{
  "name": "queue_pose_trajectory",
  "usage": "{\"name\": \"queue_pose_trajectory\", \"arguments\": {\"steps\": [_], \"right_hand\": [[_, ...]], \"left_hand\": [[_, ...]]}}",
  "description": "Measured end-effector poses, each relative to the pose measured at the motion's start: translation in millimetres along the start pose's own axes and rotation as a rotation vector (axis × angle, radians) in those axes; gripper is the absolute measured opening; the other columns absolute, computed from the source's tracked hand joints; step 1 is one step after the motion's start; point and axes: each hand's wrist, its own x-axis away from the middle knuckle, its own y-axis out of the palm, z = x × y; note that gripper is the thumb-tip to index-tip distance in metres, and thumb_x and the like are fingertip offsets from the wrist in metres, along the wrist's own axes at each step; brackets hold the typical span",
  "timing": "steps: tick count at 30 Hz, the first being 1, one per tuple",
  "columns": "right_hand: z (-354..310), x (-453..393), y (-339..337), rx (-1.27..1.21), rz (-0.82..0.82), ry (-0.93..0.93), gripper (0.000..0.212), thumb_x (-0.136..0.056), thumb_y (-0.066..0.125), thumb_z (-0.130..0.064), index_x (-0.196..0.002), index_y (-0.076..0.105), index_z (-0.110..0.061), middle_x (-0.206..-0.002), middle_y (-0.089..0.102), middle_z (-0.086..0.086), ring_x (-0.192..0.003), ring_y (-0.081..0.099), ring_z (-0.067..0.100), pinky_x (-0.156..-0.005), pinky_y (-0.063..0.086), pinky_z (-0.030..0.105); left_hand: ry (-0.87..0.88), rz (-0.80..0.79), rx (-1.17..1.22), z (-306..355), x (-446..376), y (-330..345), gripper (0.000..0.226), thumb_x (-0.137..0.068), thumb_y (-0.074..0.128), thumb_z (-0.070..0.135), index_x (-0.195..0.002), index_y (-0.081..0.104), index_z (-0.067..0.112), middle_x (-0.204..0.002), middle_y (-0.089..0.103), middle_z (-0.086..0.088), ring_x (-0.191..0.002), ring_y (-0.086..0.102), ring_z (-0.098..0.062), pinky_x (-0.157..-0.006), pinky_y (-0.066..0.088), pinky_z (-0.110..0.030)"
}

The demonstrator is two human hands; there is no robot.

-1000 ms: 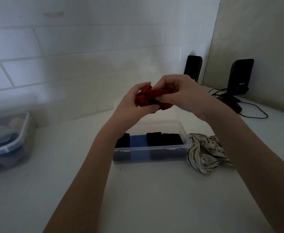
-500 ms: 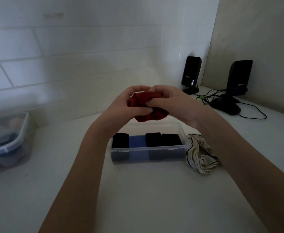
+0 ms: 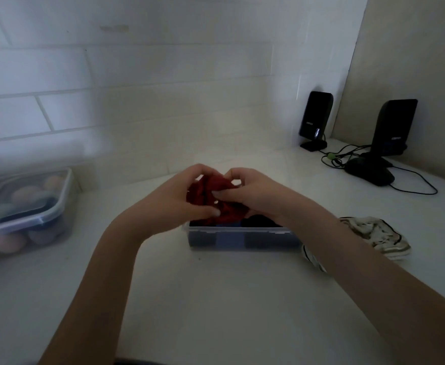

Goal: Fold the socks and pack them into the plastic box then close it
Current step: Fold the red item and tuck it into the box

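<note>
- Red sock (image 3: 220, 196): bunched into a wad, held above the rear part of the plastic box, gripped from both sides.
- Left hand (image 3: 181, 197): fingers curled round the left side of the red sock, thumb pressed across its lower front.
- Right hand (image 3: 253, 192): fingers curled over the top and right side of the red sock, thumb laid on its front; the two hands nearly touch.
- Plastic box (image 3: 242, 239): clear, rectangular, lid off, standing on the white counter (image 3: 216, 299) directly below the hands.
- Box contents: dark folded socks (image 3: 262, 222) at either end and a blue folded sock (image 3: 229, 239) between them, seen partly through the front wall.
- Striped sock (image 3: 371, 237): cream with dark lines, crumpled, lying on the counter just right of the box, partly behind the right forearm.
- Lidded container (image 3: 29, 206): clear, closed, at the far left, holding pale rounded items too blurred to identify.
- Two black speakers (image 3: 316, 117) (image 3: 393, 127): upright at the back right, with a black mouse (image 3: 370, 173) and cables (image 3: 413, 185) beside them.
</note>
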Motion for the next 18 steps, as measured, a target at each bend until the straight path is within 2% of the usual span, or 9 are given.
{"name": "queue_pose_trajectory", "arguments": {"steps": [2,3,5,7,8,11,13,16,18], "right_hand": [[6,-1,4,0.102,0.021,0.031,0.023,-0.082,0.069,-0.029,-0.098,0.057,-0.019,-0.1,0.068,0.012,-0.085,0.067,0.022,-0.078,0.056,0.042],[8,-1,5,0.135,0.034,0.027,0.026,-0.081,0.07,-0.03,-0.1,0.057,-0.018,-0.098,0.067,0.01,-0.081,0.065,0.02,-0.073,0.056,0.038],[11,-2,8,0.189,0.082,-0.023,0.026,-0.08,0.071,-0.027,-0.097,0.055,-0.016,-0.089,0.065,0.007,-0.071,0.061,0.017,-0.059,0.051,0.028],[15,-3,11,0.271,0.12,-0.079,0.023,-0.08,0.071,-0.024,-0.09,0.051,-0.017,-0.078,0.063,0.003,-0.069,0.061,0.017,-0.057,0.046,0.024],[16,-3,13,0.319,0.13,-0.098,0.024,-0.08,0.07,-0.024,-0.089,0.049,-0.018,-0.076,0.061,0.0,-0.07,0.061,0.018,-0.059,0.046,0.024],[17,-3,15,0.409,0.132,-0.127,0.033,-0.079,0.072,-0.029,-0.092,0.043,-0.018,-0.08,0.064,0.003,-0.063,0.055,0.014,-0.057,0.044,0.023],[14,-1,12,0.479,0.089,-0.203,0.036,-0.076,0.074,-0.025,-0.094,0.043,-0.017,-0.09,0.064,0.004,-0.063,0.051,0.008,-0.058,0.043,0.023],[7,1,0,0.71,0.025,-0.373,0.03,-0.074,0.076,-0.027,-0.096,0.056,-0.021,-0.102,0.054,-0.003,-0.083,0.045,0.007,-0.074,0.041,0.024],[2,3,-7,0.848,-0.031,-0.365,0.034,-0.075,0.073,-0.038,-0.106,0.063,-0.026,-0.108,0.052,-0.004,-0.097,0.042,0.01,-0.08,0.04,0.025]], "left_hand": [[0.006,0.014,-0.17,0,3,4,0.048,-0.072,0.077,0.01,-0.106,0.053,0.035,-0.113,0.053,0.003,-0.097,0.06,-0.013,-0.078,0.051,-0.019],[0.02,0.035,-0.227,0,4,6,0.046,-0.072,0.077,0.009,-0.102,0.054,0.035,-0.111,0.052,0.003,-0.096,0.057,-0.01,-0.078,0.049,-0.017],[0.053,0.062,-0.315,3,5,9,0.038,-0.071,0.075,0.007,-0.09,0.057,0.034,-0.099,0.054,0.008,-0.088,0.054,-0.005,-0.071,0.043,-0.011],[0.052,0.073,-0.387,7,5,9,0.03,-0.072,0.074,0.007,-0.082,0.061,0.033,-0.086,0.055,0.013,-0.079,0.053,-0.004,-0.062,0.038,-0.01],[0.034,0.081,-0.439,8,5,9,0.025,-0.073,0.073,0.009,-0.082,0.064,0.031,-0.083,0.055,0.013,-0.078,0.054,-0.005,-0.063,0.037,-0.01],[-0.052,0.088,-0.754,12,-1,5,0.019,-0.082,0.067,0.023,-0.096,0.071,0.036,-0.086,0.056,0.01,-0.087,0.047,-0.01,-0.08,0.031,-0.024],[-0.089,0.012,-0.904,12,-4,6,0.024,-0.086,0.062,0.031,-0.107,0.067,0.04,-0.091,0.055,0.009,-0.092,0.041,-0.012,-0.084,0.025,-0.031],[-0.119,-0.093,-0.954,11,-5,8,0.03,-0.089,0.055,0.04,-0.119,0.06,0.041,-0.093,0.05,0.008,-0.11,0.043,-0.016,-0.088,0.026,-0.034],[-0.134,-0.135,-0.956,11,-7,7,0.033,-0.09,0.053,0.041,-0.123,0.056,0.042,-0.094,0.046,0.008,-0.117,0.04,-0.017,-0.09,0.026,-0.036]]}}
